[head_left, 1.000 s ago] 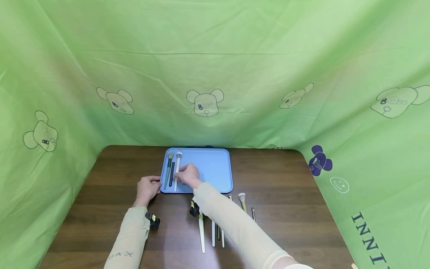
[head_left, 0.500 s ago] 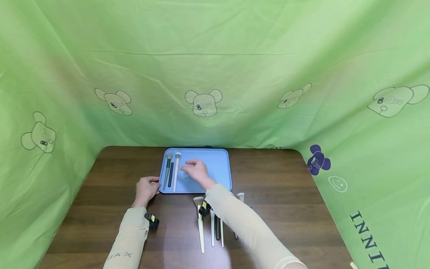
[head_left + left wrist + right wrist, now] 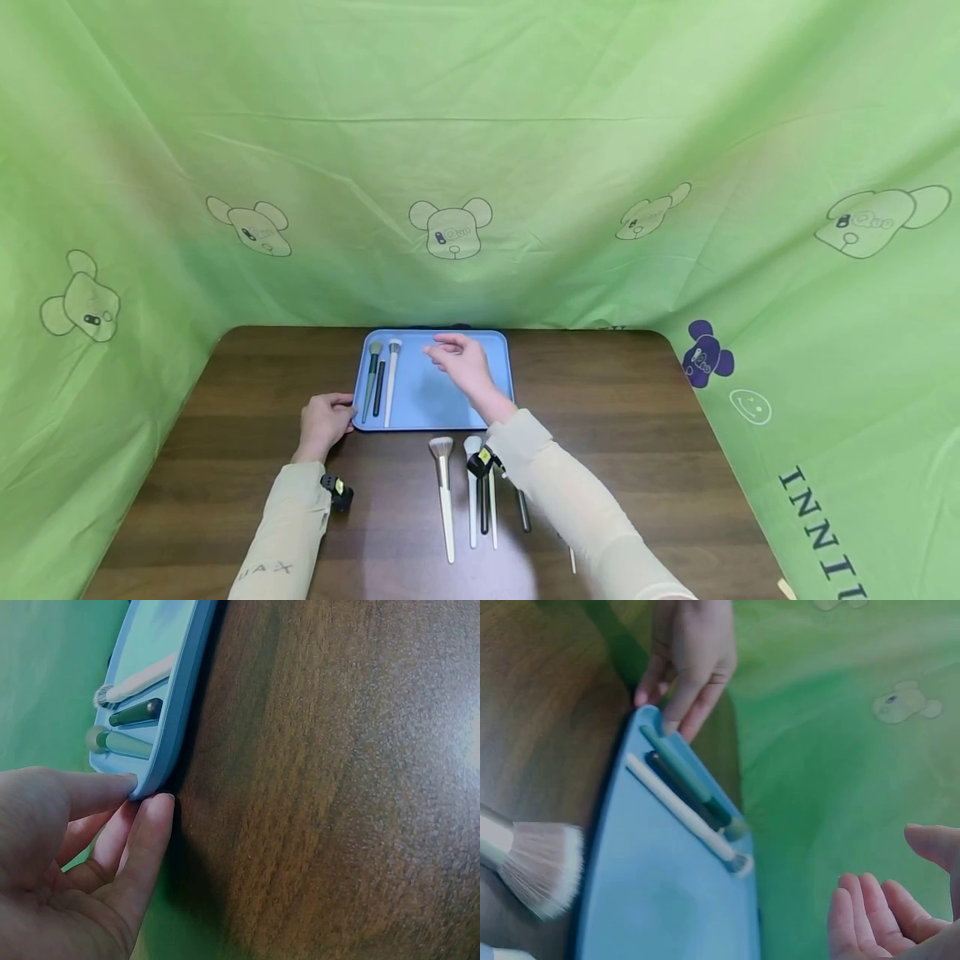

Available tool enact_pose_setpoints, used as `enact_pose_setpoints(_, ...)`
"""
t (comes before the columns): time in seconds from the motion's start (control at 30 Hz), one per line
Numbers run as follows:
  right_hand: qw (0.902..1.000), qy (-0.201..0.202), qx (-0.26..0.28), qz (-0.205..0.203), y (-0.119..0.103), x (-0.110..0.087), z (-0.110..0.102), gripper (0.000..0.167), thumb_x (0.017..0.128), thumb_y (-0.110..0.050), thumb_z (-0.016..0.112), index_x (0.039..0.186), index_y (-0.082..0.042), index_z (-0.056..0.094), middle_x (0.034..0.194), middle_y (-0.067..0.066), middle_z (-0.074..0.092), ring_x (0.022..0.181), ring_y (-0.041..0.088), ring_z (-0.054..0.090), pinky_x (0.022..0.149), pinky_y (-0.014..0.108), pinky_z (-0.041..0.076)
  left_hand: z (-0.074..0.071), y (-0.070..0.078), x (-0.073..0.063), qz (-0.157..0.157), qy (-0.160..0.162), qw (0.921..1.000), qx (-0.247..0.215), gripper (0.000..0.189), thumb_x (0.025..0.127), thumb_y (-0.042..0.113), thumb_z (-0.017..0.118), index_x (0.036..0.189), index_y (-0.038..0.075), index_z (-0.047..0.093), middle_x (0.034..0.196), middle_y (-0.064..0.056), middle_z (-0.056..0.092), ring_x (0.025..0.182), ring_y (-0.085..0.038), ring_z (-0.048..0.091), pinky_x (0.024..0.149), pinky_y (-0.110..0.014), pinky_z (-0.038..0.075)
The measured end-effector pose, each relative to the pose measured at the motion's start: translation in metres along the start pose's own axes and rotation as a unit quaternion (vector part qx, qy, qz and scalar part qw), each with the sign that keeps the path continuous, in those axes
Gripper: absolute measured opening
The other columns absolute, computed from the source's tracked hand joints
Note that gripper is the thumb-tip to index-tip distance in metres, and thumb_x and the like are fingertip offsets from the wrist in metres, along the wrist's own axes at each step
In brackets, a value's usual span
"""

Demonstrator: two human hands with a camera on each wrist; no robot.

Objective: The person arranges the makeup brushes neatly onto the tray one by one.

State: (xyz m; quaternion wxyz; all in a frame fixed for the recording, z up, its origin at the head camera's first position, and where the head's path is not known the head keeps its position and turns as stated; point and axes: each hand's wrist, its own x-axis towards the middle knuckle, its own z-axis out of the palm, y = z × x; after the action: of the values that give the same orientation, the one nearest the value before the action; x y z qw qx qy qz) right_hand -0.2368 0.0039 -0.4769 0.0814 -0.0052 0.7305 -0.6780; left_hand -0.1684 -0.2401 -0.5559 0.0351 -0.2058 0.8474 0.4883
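A blue tray (image 3: 423,404) lies at the back of the table. My left hand (image 3: 324,423) pinches its near left corner; in the left wrist view the thumb (image 3: 105,791) lies at the rim with a finger against the outer side. Three makeup brushes rest side by side along the tray's left: a green one (image 3: 371,379), a short dark one (image 3: 378,390) and a white one (image 3: 391,385). Above the middle right of the tray hovers my right hand (image 3: 467,367), holding nothing, its fingers loosely bent and thumb apart, as the right wrist view also shows.
Several more makeup brushes lie on the wooden table (image 3: 247,467) in front of the tray, among them a large fluffy one with a white handle (image 3: 446,500). My right forearm partly covers others. A green printed cloth (image 3: 337,125) hangs behind and at both sides.
My right hand has let go of the white brush, which stays on the tray, and has moved up and to the right. The left hand keeps its place at the tray corner.
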Motion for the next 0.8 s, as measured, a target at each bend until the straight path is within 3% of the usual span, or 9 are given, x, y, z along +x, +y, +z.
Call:
enact_pose_setpoints(0.07,0.9999,0.005,0.006,-0.014,-0.005,-0.003,-0.005,0.035,0.089,-0.013,0.079,0.120,0.001,0.070,0.096,0.010,0.072,0.094,0.033,0.071,0.086,0.041,0.058,0.000,0.000,0.000,0.000,0.001,1.0000,0.001,0.030,0.095,0.004,0.067,0.123,-0.007,0.069,0.096,-0.021,0.073,0.063,-0.014,0.066,0.056,-0.024,0.056)
enact_pose_setpoints(0.3,0.9985,0.010,0.031,-0.044,-0.015,-0.014,-0.028,0.035,0.090,-0.012,0.079,0.121,0.002,0.070,0.096,0.010,0.072,0.087,0.023,0.072,0.089,0.046,0.056,0.000,0.001,-0.001,-0.001,0.003,1.0000,0.002,0.029,0.095,0.003,0.067,0.122,-0.007,0.069,0.096,-0.021,0.073,0.063,-0.015,0.066,0.057,-0.025,0.056)
enact_pose_setpoints(0.63,0.9974,0.024,0.036,-0.058,-0.023,-0.032,-0.063,0.035,0.091,-0.012,0.078,0.123,0.001,0.070,0.101,0.013,0.072,0.097,0.035,0.070,0.091,0.047,0.055,0.002,-0.001,-0.003,-0.005,0.002,1.0000,0.007,0.030,0.095,0.004,0.067,0.123,-0.006,0.069,0.097,-0.020,0.073,0.065,-0.016,0.066,0.057,-0.024,0.056)
enact_pose_setpoints(0.8,0.9971,0.029,0.040,-0.057,-0.025,-0.038,-0.081,0.037,0.093,-0.010,0.076,0.126,0.003,0.067,0.100,0.010,0.073,0.092,0.024,0.072,0.090,0.044,0.056,0.001,0.001,-0.002,0.002,0.006,0.9999,0.011,0.030,0.094,0.003,0.067,0.122,-0.007,0.069,0.095,-0.020,0.073,0.065,-0.017,0.067,0.056,-0.024,0.055)
